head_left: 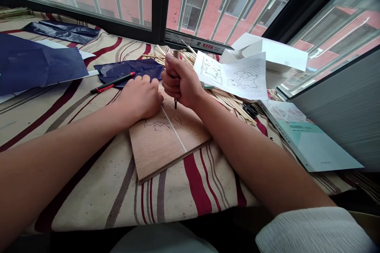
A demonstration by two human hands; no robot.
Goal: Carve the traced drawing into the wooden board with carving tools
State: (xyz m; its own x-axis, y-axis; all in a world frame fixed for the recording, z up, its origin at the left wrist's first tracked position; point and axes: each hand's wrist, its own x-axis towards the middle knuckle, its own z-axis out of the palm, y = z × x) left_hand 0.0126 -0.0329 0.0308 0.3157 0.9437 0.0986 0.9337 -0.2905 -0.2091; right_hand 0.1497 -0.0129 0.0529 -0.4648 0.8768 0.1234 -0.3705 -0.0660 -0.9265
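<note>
Grips an upright carving tool (175,103) in the right hand (184,83), fingers and thumb wrapped tightly round the pale handle, dark tip pointing down over the far part of a wooden board (166,154), just right of the white line (175,129) crossing it. Rests the left hand (142,97) on the far left part of the board, fingers bent and close together; impossible to tell about anything pinched beneath. Has the board lying flat on the cloth-covered bench (89,201), close to the near edge, with a black line drawing (156,122) on its face. Looks like the carving step, probably at an early stage, given mostly smooth wood; hard to tell contact from a slight gap under the tip. Seems to call next for a steady tip set on a drawn line, downward pressure under control, and left fingers well clear of the blade's path. Sees beyond, to the left, a black and red pen (113,83) by a dark blue sheet (133,69); to the right, a printed paper (237,79) over thin wooden strips (230,101).
</note>
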